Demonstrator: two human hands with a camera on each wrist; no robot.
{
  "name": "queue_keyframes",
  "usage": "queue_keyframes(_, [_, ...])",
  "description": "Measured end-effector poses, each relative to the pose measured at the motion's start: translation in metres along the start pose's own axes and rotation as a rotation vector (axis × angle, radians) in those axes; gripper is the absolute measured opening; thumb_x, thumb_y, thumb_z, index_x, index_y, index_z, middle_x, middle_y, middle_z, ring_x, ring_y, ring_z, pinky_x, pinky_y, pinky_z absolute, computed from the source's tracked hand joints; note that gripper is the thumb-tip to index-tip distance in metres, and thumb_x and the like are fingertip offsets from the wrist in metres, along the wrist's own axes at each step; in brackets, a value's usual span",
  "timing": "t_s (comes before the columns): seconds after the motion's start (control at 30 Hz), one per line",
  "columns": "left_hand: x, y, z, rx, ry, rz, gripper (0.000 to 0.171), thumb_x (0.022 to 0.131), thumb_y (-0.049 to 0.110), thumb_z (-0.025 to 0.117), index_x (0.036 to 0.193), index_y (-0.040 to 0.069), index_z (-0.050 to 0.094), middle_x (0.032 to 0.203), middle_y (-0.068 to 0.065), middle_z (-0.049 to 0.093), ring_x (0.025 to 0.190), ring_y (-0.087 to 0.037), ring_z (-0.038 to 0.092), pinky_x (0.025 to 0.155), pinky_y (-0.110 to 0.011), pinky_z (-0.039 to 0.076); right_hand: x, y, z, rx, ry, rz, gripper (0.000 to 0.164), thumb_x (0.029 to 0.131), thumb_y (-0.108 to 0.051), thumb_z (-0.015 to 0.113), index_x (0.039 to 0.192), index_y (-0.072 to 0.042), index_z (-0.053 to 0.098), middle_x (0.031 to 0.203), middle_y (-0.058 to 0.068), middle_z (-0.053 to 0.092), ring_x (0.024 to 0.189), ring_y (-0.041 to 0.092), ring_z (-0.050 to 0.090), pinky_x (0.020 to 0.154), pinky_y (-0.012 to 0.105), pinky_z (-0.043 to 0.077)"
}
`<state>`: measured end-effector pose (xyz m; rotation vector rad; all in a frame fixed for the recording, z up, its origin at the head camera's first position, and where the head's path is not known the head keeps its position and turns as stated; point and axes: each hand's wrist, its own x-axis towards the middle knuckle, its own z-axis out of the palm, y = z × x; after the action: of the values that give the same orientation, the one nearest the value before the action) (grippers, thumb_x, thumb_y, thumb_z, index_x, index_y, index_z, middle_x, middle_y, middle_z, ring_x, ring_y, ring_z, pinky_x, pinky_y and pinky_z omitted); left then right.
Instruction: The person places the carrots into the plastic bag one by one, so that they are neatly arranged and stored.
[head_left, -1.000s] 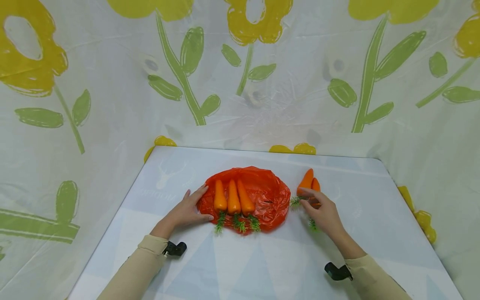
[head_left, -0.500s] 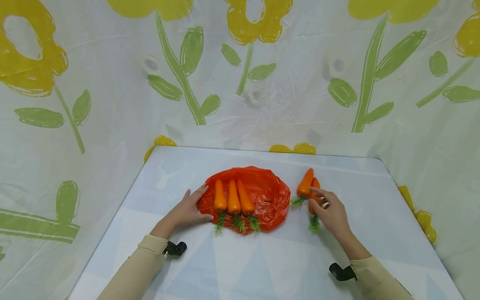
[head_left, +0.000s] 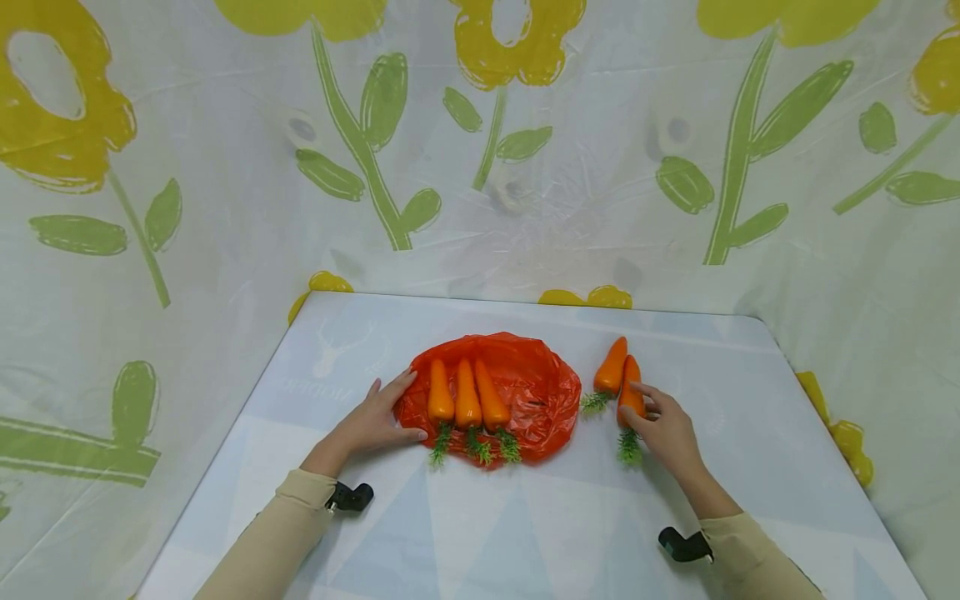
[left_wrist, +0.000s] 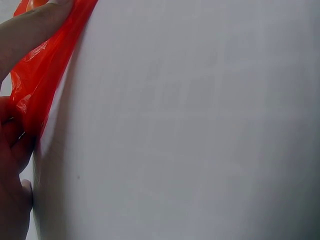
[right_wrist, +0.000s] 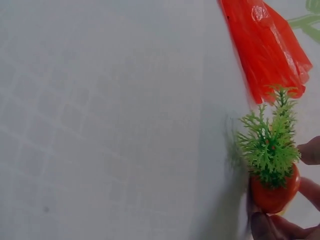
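My left hand (head_left: pixel 372 419) lies against the left side of a red plastic bag (head_left: pixel 536 417), thumb and index finger spread along its edge. In the left wrist view the thumb (left_wrist: pixel 35 32) crosses the red plastic. Three orange toy carrots with green leafy tops lie side by side on the bag; the middle carrot (head_left: pixel 467 400) points its tip away from me. To the bag's right, my right hand (head_left: pixel 670 429) grips the nearer of two more carrots, the right-hand carrot (head_left: pixel 630 392). In the right wrist view, fingers surround its thick end (right_wrist: pixel 274 195). The other carrot (head_left: pixel 611 367) lies just left of it.
All of this is on a pale patterned table (head_left: pixel 495 533). A white curtain (head_left: pixel 585 225) printed with yellow flowers stands behind and at both sides. Black wrist cameras sit on both cuffs, including the right one (head_left: pixel 684 546).
My right hand has moved right, away from the left loose carrot, and come down onto the right-hand one, its fingers closing around it. The left hand and the bag have stayed still.
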<state>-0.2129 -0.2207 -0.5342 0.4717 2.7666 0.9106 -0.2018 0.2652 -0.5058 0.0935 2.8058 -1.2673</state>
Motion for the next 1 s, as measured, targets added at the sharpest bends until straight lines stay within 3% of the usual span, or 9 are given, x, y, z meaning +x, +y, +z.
queue_keyframes(0.17, [0.000,0.000,0.000,0.003,0.000,0.009,0.112,0.078,0.059,0.081,0.163,0.012,0.025,0.169,-0.008,0.022,0.153,-0.044,0.013,0.122,-0.063,0.007,0.002,0.003,0.003,-0.002,-0.011,0.029,0.057,0.099,-0.033,0.066,0.147,-0.005,0.052,0.144,0.030,0.049,0.123,0.046,0.056,0.100,0.057,0.050])
queue_keyframes(0.63, [-0.003,0.003,-0.002,-0.006,-0.003,-0.026,0.111,0.078,0.060,0.081,0.163,0.015,0.025,0.169,-0.006,0.021,0.151,-0.053,0.005,0.117,-0.070,0.015,0.000,0.003,-0.002,-0.046,-0.023,0.007,0.049,0.101,-0.026,0.064,0.144,-0.007,0.055,0.144,0.032,0.050,0.124,0.048,0.056,0.095,0.057,0.053])
queue_keyframes(1.0, [-0.001,-0.001,0.000,0.005,0.005,0.009,0.111,0.079,0.058,0.082,0.163,0.012,0.026,0.168,-0.009,0.022,0.152,-0.048,0.011,0.121,-0.065,0.008,-0.006,0.013,-0.016,-0.051,-0.005,0.030,0.049,0.103,-0.031,0.061,0.145,-0.007,0.055,0.145,0.032,0.050,0.127,0.049,0.053,0.094,0.057,0.053])
